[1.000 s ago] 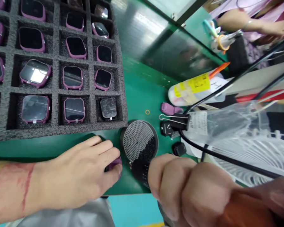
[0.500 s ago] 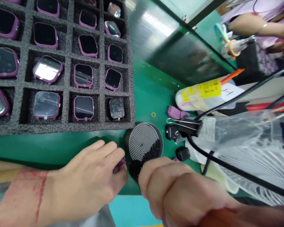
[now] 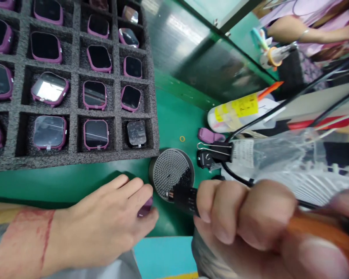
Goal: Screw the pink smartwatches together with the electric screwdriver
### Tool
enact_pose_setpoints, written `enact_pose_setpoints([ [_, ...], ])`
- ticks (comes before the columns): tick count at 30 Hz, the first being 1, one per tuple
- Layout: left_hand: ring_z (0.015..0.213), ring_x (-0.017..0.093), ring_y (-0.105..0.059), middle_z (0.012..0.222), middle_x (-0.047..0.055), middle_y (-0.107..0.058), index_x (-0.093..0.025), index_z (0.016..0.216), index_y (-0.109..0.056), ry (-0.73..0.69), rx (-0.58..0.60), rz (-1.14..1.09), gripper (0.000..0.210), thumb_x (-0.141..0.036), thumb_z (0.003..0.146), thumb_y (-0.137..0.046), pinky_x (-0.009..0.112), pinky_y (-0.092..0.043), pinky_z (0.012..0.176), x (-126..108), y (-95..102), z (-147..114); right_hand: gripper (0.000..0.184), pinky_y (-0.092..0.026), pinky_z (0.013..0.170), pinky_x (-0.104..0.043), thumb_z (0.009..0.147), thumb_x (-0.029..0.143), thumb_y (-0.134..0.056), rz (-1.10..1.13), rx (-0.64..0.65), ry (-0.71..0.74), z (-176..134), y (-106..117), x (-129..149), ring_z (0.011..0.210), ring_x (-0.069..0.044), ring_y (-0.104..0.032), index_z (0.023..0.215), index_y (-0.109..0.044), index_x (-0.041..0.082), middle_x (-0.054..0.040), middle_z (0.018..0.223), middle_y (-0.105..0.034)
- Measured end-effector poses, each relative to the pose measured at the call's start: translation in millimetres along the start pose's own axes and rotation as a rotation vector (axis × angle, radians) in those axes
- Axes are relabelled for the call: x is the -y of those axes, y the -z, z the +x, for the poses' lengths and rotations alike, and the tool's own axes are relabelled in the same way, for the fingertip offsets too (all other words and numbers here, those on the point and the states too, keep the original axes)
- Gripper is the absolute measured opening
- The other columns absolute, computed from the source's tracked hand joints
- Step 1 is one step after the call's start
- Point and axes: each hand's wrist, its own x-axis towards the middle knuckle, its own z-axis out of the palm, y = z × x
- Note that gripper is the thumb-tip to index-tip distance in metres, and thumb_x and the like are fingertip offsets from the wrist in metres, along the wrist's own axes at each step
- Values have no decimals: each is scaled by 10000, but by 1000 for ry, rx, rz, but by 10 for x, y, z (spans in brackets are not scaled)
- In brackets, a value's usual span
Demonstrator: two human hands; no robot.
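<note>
My left hand rests low over the green bench, its fingers closed around a small purple watch case, mostly hidden beneath them. In my right hand is an electric screwdriver with a black nose and an orange body, blurred in part. Its tip points left, over the near edge of a round screw tray with a grid of small holes. Tiny black screws are heaped on that tray's right side. I cannot tell whether a screw sits on the tip.
A grey foam tray holding several purple-rimmed watches stands on the left. To the right are a purple piece, a binder clip, a yellow-labelled bottle, cables and a plastic bag. Another person's arm shows behind the partition.
My right hand has lifted and turned, swinging the screwdriver's nose round to point left. The left hand stays almost where it was, still on the watch case. The whole view has shifted slightly.
</note>
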Motion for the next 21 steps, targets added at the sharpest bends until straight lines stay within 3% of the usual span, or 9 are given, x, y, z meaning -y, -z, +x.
enact_pose_setpoints([
  [4, 1360, 343, -738, 1457, 160, -871, -215, 1067, -850, -101, -20, -44, 71, -193, 1131, -871, 456, -626, 1170, 35, 69, -34, 556, -684, 651, -452, 934, 560, -1159, -100, 60, -122, -12, 370, 29, 654, -237, -664, 1356, -797, 530, 70, 774, -579],
  [7, 1440, 356, -768, 1512, 160, -901, -222, 1122, -886, -126, 8, -37, 112, -247, 1182, -794, 480, -623, 1271, 67, 133, -45, 633, -717, 695, -492, 881, 537, -1188, -80, 59, -136, -123, 516, 8, 737, -268, -724, 1361, -777, 510, 52, 837, -632],
  [10, 1370, 351, -799, 1446, 157, -923, -196, 1285, -912, -146, -31, 65, 197, -248, 1249, -725, 490, -630, 1206, 92, 152, -31, 625, -729, 700, -503, 907, 497, -1177, -67, 69, -120, -182, 417, -76, 735, -266, -736, 1375, -763, 497, 53, 859, -656],
  [12, 1269, 329, -808, 1404, 152, -934, -172, 1356, -918, -158, -37, 122, 259, -223, 1281, -675, 474, -631, 1089, 104, 154, -13, 544, -726, 687, -494, 994, 472, -1117, -51, 80, -98, -142, 278, -153, 705, -252, -730, 1398, -752, 489, 59, 860, -661],
  [16, 1080, 296, -781, 1324, 143, -942, -152, 1316, -938, -158, -15, 151, 334, -202, 1299, -608, 467, -580, 872, 130, 177, 10, 266, -721, 708, -461, 1248, 328, -799, 50, 190, 57, 71, 52, -277, 654, -182, -697, 1484, -726, 427, 70, 898, -666],
  [19, 1111, 296, -770, 1364, 138, -932, -162, 1347, -933, -139, 15, 134, 285, -228, 1294, -661, 454, -570, 873, 155, 179, 8, 286, -704, 710, -440, 1269, 204, -708, 53, 291, 178, 156, -4, -260, 643, -145, -645, 1507, -729, 361, 72, 917, -620],
  [21, 1099, 295, -753, 1341, 132, -923, -161, 1350, -932, -130, 24, 121, 235, -240, 1267, -727, 448, -569, 880, 166, 162, 4, 299, -687, 674, -429, 1270, 220, -734, 34, 233, 189, 99, 2, -180, 622, -149, -614, 1532, -721, 362, 74, 891, -596],
])
